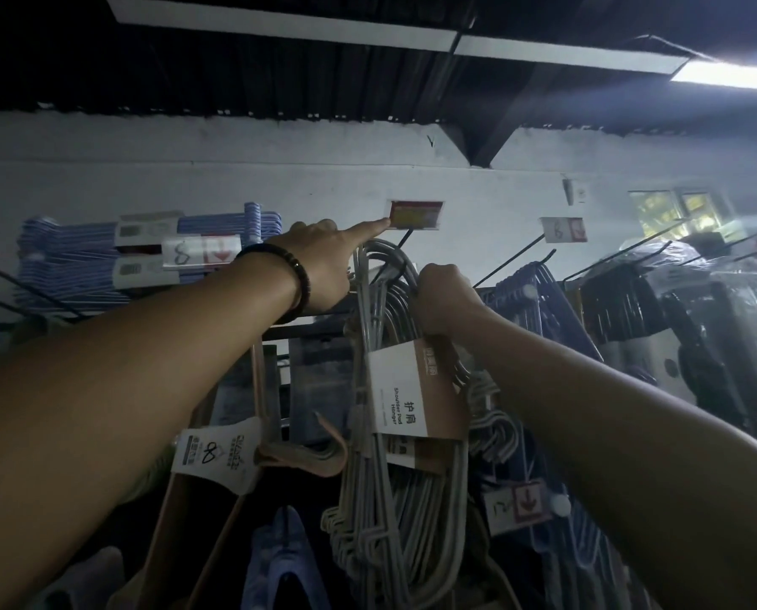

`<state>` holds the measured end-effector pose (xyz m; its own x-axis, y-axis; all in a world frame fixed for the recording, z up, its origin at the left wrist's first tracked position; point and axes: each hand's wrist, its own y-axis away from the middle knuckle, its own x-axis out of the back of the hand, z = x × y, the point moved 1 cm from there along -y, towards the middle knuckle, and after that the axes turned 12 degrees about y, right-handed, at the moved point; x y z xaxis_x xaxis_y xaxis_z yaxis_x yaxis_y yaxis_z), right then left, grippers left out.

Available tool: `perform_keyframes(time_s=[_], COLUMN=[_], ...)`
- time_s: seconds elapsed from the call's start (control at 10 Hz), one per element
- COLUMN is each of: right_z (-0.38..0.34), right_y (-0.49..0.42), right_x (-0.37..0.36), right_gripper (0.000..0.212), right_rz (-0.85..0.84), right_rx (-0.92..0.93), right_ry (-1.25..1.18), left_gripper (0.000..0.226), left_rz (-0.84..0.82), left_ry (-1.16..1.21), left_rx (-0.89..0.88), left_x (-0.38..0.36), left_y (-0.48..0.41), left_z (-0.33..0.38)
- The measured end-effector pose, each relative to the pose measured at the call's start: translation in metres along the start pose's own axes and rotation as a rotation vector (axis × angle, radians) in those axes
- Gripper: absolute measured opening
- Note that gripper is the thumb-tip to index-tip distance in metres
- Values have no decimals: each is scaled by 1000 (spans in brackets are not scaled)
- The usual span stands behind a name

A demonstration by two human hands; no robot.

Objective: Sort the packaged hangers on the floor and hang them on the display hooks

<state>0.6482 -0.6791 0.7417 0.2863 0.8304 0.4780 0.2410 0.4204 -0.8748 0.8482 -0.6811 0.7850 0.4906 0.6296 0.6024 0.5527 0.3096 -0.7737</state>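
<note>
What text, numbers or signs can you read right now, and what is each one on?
"Shoulder Pad Hanger" and "护肩": card sleeve around the grey hanger bundle.
"8" with a red down arrow: price tag at left.
"8" with a red mark: price tag at right.
"8": white card on the beige hangers; its small print is unreadable.
Red arrow and one unclear digit: lower tag.
Red-yellow tag at the left hand: blurred.

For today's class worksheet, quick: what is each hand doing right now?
Left hand: holds nothing, index finger touching the price tag.
Right hand: closed on the grey hanger pack.
</note>
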Motion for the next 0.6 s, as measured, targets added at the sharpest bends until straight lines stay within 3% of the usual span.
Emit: perform_keyframes(time_s=[0.4,0.5,0.6], right_z=[26,28,38], right_y=[40,57,80], right_x=[-55,-45,-39], right_gripper=[30,38,45], right_rz=[-153,-135,39], right_rx=[-186,-220,-177], right_ry=[-118,-163,-200], left_gripper=[82,88,101], left_rz=[-36,-41,-26], left_ry=[50,65,73], left_rx=[13,29,73], left_x=[-3,-4,-12], left_y=[11,19,27], left_z=[13,19,18])
